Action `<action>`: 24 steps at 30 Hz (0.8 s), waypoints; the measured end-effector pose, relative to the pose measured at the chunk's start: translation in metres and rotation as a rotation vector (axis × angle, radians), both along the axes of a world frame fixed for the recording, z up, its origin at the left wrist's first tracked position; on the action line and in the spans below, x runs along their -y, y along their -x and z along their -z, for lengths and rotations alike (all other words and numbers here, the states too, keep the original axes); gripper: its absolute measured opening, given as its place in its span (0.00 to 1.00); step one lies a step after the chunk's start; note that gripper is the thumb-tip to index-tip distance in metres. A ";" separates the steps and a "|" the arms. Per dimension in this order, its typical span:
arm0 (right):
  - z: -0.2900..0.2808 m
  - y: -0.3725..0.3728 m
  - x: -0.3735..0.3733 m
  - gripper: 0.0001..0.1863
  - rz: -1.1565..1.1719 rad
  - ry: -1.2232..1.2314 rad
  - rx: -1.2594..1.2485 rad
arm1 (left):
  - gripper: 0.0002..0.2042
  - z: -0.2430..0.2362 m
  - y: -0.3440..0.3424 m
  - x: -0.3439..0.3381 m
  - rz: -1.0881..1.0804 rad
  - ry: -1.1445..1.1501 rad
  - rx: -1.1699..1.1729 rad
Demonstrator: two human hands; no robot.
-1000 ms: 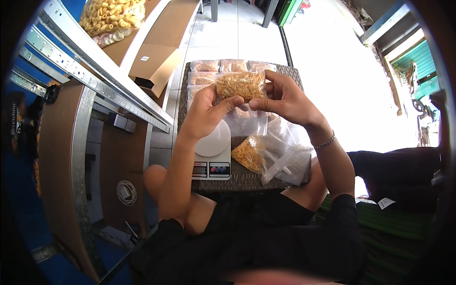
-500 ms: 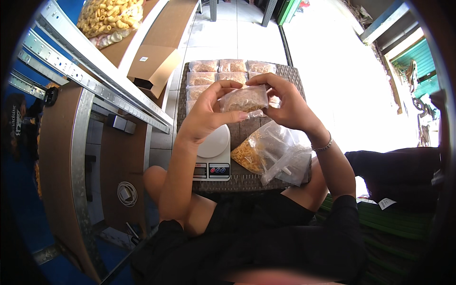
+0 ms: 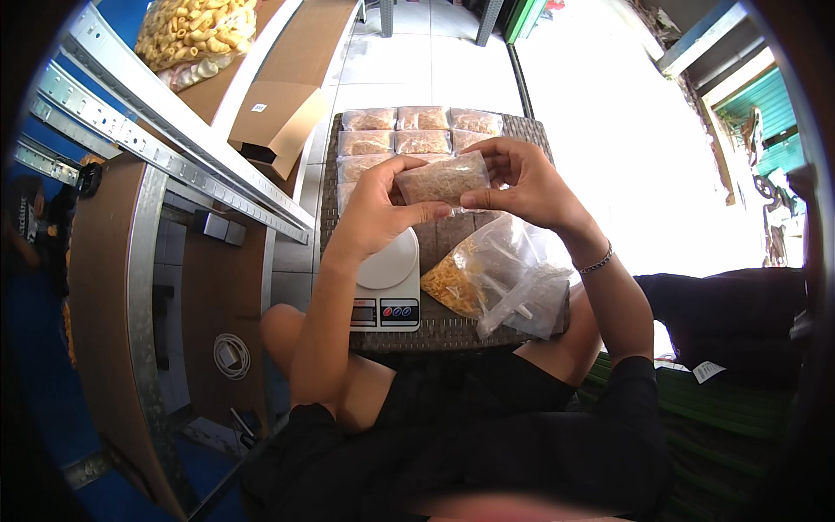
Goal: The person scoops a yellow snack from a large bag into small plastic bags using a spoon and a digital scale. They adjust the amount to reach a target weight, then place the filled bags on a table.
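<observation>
Between my two hands I hold up a small clear plastic packet [image 3: 442, 179] of light-brown shredded food. My left hand [image 3: 376, 209] grips its left end, thumb along the lower edge. Around the right end, my right hand [image 3: 527, 187] has its thumb on the front and its fingers behind. Similar packets [image 3: 424, 142] lie in rows on the woven table [image 3: 532, 139] beyond; my hands cover some of them. Below my left hand stands a white kitchen scale [image 3: 390, 265] with a bare round plate. A larger clear bag [image 3: 500, 277] of yellow-orange shreds lies nearer my right forearm.
On the left, a metal shelf frame [image 3: 187, 130] runs beside the table. An open cardboard box [image 3: 283, 122] and a big bag of curled snacks [image 3: 196, 35] rest on its boards. A coiled white cable [image 3: 232, 355] lies lower down. Dark cloth [image 3: 731, 322] hangs at the right.
The packet has turned flatter toward me, showing more of its front. My right thumb has shifted from its lower corner onto its face.
</observation>
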State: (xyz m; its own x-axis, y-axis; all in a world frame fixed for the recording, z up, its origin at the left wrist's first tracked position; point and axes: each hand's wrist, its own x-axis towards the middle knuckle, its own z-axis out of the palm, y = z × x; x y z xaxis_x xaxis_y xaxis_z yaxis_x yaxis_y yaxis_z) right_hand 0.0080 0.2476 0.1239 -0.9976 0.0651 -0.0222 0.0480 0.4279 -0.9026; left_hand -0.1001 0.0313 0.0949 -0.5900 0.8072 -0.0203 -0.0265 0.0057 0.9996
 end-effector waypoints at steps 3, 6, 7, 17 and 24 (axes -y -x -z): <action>0.001 0.001 -0.002 0.32 0.078 0.011 0.156 | 0.28 0.004 -0.001 -0.002 -0.030 0.034 -0.033; 0.004 0.001 -0.004 0.29 0.144 -0.065 0.191 | 0.26 0.009 -0.004 -0.005 -0.058 0.011 -0.056; 0.005 0.000 -0.008 0.28 0.100 -0.046 0.143 | 0.26 0.011 -0.004 -0.007 -0.069 0.002 -0.062; 0.060 -0.006 -0.159 0.26 0.633 0.085 0.064 | 0.18 0.031 0.028 0.022 -0.370 0.020 -0.082; 0.116 0.010 -0.209 0.27 0.626 0.024 0.224 | 0.11 0.054 0.050 0.046 -0.656 0.080 0.050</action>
State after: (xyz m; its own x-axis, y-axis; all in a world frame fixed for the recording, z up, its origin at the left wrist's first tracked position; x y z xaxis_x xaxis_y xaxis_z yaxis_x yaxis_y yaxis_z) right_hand -0.0021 0.4563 0.0082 -0.7430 0.6276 -0.2328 0.4681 0.2385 -0.8509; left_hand -0.1505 -0.0145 0.0413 -0.9555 0.2756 -0.1055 -0.0965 0.0463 0.9943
